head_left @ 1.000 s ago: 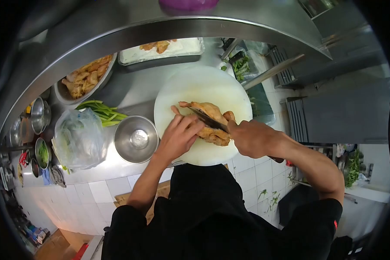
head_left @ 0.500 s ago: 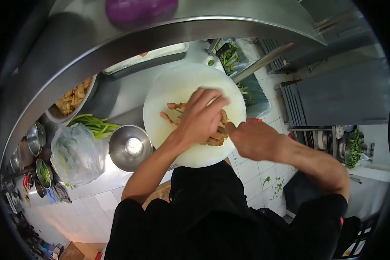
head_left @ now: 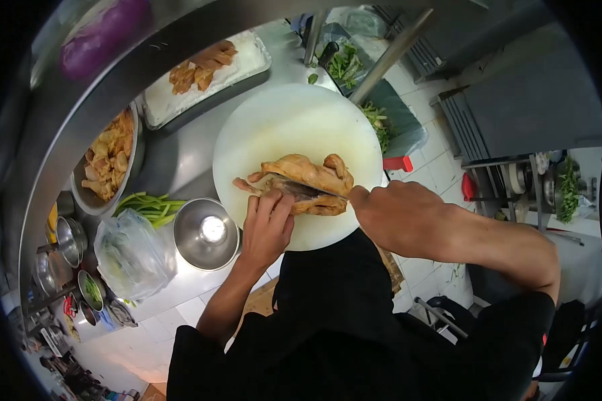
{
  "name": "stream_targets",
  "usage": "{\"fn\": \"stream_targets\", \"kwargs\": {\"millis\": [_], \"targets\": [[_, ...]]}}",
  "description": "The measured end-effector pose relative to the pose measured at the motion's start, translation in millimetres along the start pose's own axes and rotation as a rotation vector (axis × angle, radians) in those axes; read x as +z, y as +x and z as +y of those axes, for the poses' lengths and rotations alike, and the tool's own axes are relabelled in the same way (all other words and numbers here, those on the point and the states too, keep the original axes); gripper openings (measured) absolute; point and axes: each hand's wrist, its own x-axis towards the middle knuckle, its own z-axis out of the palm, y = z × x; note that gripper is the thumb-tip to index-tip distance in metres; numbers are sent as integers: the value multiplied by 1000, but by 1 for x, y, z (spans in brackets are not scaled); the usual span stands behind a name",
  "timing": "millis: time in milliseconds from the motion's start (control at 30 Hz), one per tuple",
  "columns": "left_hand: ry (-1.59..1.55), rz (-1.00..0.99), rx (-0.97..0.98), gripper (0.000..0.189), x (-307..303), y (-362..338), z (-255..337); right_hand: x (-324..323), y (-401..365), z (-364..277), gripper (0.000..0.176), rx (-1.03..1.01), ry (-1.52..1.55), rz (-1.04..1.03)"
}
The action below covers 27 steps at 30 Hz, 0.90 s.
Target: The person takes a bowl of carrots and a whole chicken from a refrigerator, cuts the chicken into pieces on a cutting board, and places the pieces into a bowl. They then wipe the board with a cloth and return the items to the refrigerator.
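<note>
— Holding what with the right hand point(head_left: 394, 214)?
— Closed in a fist around the handle of a knife point(head_left: 302, 190), hiding the handle completely.
— And with the left hand point(head_left: 267, 226)?
— Not clasping anything. Pressing down on the near edge of a chicken point(head_left: 311, 175) with straight fingers point(head_left: 274, 204), kept close together.
— Placed where, compared to both hands?
— Just beyond the left fingertips, touching them. Just left of the right fist, close to the knuckles; cannot tell about contact there. Resting on a round white board point(head_left: 294, 120).
— Pointing which way?
— Lying crosswise, long axis from the right fist toward the left, slightly tilted. Thin leg end at the far left, past the left fingers; thick end beside the right fist. Cut by the blade along nearly the same axis, tip toward the left, between the upper and lower part of the meat.
— Anything else near the left hand?
— A steel bowl point(head_left: 207, 232) just left of the wrist, then a bag point(head_left: 130, 254) and greens point(head_left: 150, 207) farther left. Well beyond the fingertips, a tray point(head_left: 207, 73) with more pieces.
</note>
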Motion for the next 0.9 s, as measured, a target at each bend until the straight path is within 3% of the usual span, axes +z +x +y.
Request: {"fn": "stream_targets", "kwargs": {"millis": [200, 367, 567, 633, 700, 767, 867, 900], "targets": [[-3, 148, 25, 47, 15, -14, -4, 7, -11, 6, 16, -30, -40, 48], [-34, 130, 52, 48, 11, -10, -8, 11, -9, 7, 15, -63, -58, 130], [-61, 58, 18, 42, -2, 0, -6, 12, 14, 6, 11, -10, -47, 42], [-68, 24, 3, 38, -17, 14, -5, 18, 20, 7, 19, -40, -41, 37], [-136, -60, 85, 27, -42, 33, -5, 16, 24, 6, 20, -24, -16, 16], [-391, 42, -15, 23, -44, 54, -8, 14, 27, 6, 21, -5, 9, -1], [-835, 217, -51, 24, -13, 107, 8, 15, 30, 6, 18, 55, -41, -8], [-824, 177, -90, 25, 14, 127, 28, 14, 29, 4, 19, 39, -34, -2]]}}
